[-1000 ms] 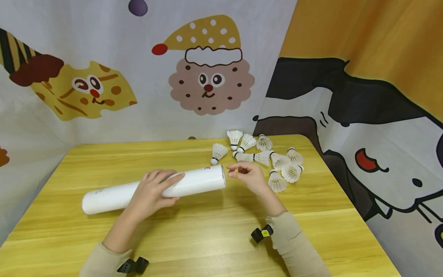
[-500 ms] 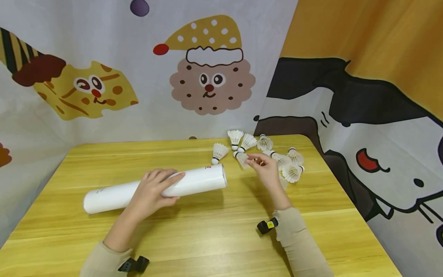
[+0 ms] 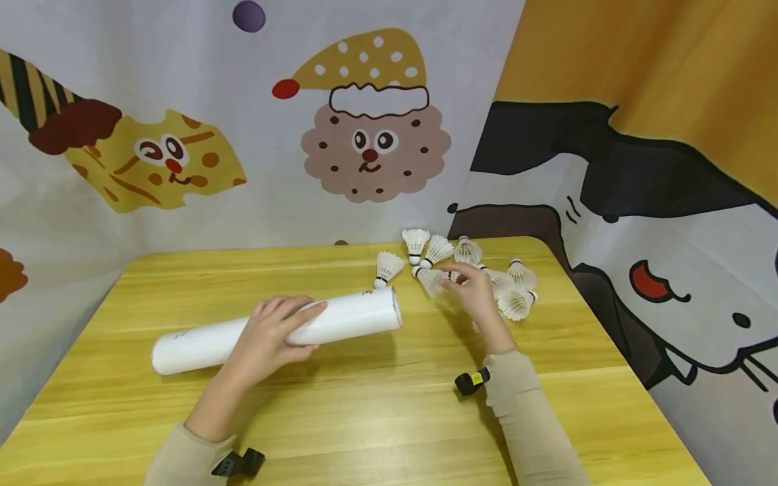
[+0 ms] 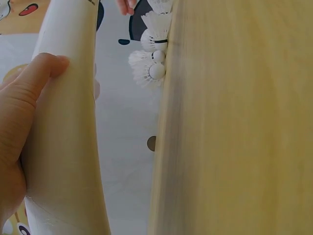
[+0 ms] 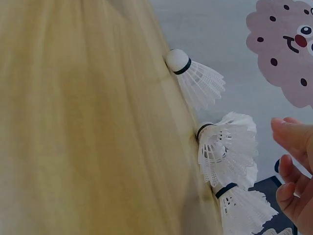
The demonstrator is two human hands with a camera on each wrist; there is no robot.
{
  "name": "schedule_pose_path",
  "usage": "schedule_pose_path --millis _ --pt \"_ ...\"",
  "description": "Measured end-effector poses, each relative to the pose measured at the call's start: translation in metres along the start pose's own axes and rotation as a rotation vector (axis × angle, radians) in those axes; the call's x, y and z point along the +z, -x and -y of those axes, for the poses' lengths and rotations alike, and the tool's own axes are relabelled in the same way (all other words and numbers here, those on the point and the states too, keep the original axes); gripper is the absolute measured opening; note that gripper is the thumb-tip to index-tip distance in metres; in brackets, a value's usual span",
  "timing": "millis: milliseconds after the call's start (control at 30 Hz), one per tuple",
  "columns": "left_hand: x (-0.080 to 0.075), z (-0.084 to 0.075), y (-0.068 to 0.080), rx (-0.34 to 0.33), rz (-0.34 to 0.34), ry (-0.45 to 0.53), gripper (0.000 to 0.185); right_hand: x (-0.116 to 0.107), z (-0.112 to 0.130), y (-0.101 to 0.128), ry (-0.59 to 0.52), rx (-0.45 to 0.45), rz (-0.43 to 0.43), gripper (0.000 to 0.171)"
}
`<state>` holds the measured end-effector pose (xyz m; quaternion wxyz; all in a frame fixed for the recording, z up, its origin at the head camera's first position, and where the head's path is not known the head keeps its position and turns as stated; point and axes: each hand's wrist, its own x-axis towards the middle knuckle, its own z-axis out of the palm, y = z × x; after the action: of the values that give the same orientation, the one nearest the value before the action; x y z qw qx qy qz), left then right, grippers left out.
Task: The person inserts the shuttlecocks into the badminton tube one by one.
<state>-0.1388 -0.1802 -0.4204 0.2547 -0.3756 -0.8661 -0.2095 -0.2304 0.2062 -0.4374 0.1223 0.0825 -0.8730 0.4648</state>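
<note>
Reaching away from the tube's open end since a second ago, the right hand [image 3: 477, 293] now sits among the loose shuttlecocks [image 3: 462, 270] at the far right of the table [image 3: 365, 405], fingers curled at one; whether it is pinched yet cannot be told. The left hand [image 3: 270, 334] grips the white tube [image 3: 340, 320], which lies on its side mid-table, mouth to the right. About nine shuttlecocks lie outside the tube, so the packing looks far from done.
</note>
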Motion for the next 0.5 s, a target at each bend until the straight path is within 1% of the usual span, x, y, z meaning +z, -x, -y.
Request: schedule_pose_path --millis 133,333,400,500 --pt "0.0 0.0 0.0 -0.007 0.014 0.012 0.063 0.0 -0.002 -0.007 0.044 0.034 0.062 0.031" --pt "0.0 0.001 0.0 -0.011 0.016 0.014 0.064 0.002 -0.004 -0.016 0.055 0.045 0.093 0.028" --pt "0.0 0.001 0.001 -0.001 0.001 0.016 0.062 0.003 -0.004 -0.018 0.054 0.063 0.109 0.029" --pt "0.0 0.001 0.0 -0.003 0.003 0.018 0.062 0.005 -0.007 -0.02 0.062 0.097 0.124 0.029"
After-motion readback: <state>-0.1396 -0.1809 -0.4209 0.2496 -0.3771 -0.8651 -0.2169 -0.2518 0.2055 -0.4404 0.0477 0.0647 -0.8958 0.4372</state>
